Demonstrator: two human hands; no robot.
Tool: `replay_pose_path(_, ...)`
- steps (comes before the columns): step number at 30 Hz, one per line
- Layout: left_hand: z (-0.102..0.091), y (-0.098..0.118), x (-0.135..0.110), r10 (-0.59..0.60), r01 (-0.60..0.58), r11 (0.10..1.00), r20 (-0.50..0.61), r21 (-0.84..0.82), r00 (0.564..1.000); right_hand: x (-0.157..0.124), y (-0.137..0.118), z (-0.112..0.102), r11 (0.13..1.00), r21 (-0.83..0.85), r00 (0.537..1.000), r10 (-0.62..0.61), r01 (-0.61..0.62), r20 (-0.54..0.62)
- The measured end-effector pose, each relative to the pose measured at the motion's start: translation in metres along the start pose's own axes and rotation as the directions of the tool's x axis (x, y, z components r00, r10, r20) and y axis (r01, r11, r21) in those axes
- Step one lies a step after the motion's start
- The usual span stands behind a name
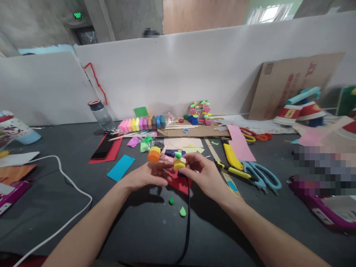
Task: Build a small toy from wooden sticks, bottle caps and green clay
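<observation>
Both my hands are around a small model of coloured clay over the middle of the dark table. The model has a yellow clay disc (179,164) with green clay on top, pink parts, and an orange-and-yellow disc (154,154) at its left. My right hand (201,171) pinches the yellow disc between thumb and fingers. On the other side, my left hand (147,175) has its fingers curled at the model's pink part; their exact contact is partly hidden. Below lie a dark green clay drop (171,201) and a light green one (183,211). Red paper (182,185) lies beneath the hands.
A yellow utility knife (232,156), blue scissors (261,175) and pink paper (241,144) are at right. Clay blocks (141,124) and a finished-looking clay model (200,112) stand behind. A black cable (188,218) runs toward me; a bottle (101,115) and phone (103,146) are left.
</observation>
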State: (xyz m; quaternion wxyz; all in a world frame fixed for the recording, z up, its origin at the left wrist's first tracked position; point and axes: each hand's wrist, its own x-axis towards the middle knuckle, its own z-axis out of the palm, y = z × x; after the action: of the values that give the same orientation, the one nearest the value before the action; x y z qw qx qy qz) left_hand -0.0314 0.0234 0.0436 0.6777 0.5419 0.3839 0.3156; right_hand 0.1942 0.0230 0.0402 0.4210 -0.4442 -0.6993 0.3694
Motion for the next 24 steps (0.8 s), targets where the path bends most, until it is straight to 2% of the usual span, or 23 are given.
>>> replay_pose_path(2, -0.019, 0.01, -0.007, -0.028, 0.034, 0.995, -0.059, 0.095, 0.998, 0.001, 0.001, -0.004, 0.998, -0.054, 1.0, -0.015, 0.015, -0.017)
replay_pose_path(4, -0.039, 0.016, -0.012, 0.027, 0.006, 0.986, -0.196, 0.165, 0.98, 0.001, 0.002, -0.004, 0.991, -0.122, 0.999, -0.05, 0.047, -0.018)
replay_pose_path(5, -0.048, 0.016, -0.013, 0.077, -0.022, 0.981, -0.282, 0.192, 0.956, 0.001, 0.002, -0.003, 0.985, -0.156, 0.997, -0.072, 0.07, -0.012)
replay_pose_path(7, -0.062, 0.013, -0.012, 0.184, -0.083, 0.968, -0.44, 0.239, 0.879, -0.001, 0.002, 0.002, 0.968, -0.222, 0.993, -0.116, 0.116, 0.014)
replay_pose_path(10, -0.07, 0.001, -0.004, 0.291, -0.113, 0.939, -0.574, 0.326, 0.766, -0.003, 0.006, 0.013, 0.931, -0.32, 0.984, -0.164, 0.175, 0.063)
replay_pose_path(12, -0.069, -0.007, 0.003, 0.325, -0.107, 0.922, -0.595, 0.372, 0.735, -0.003, 0.011, 0.02, 0.902, -0.38, 0.979, -0.184, 0.205, 0.091)
replay_pose_path(17, -0.061, -0.015, 0.01, 0.399, -0.103, 0.878, -0.596, 0.467, 0.697, 0.0, 0.025, 0.026, 0.846, -0.469, 0.968, -0.213, 0.252, 0.135)
replay_pose_path(21, -0.063, -0.015, 0.01, 0.477, -0.12, 0.836, -0.601, 0.536, 0.641, 0.002, 0.024, 0.019, 0.836, -0.466, 0.957, -0.241, 0.29, 0.162)
replay_pose_path(24, -0.065, -0.011, 0.008, 0.55, -0.139, 0.795, -0.606, 0.59, 0.574, 0.004, 0.02, 0.009, 0.848, -0.429, 0.95, -0.279, 0.312, 0.139)
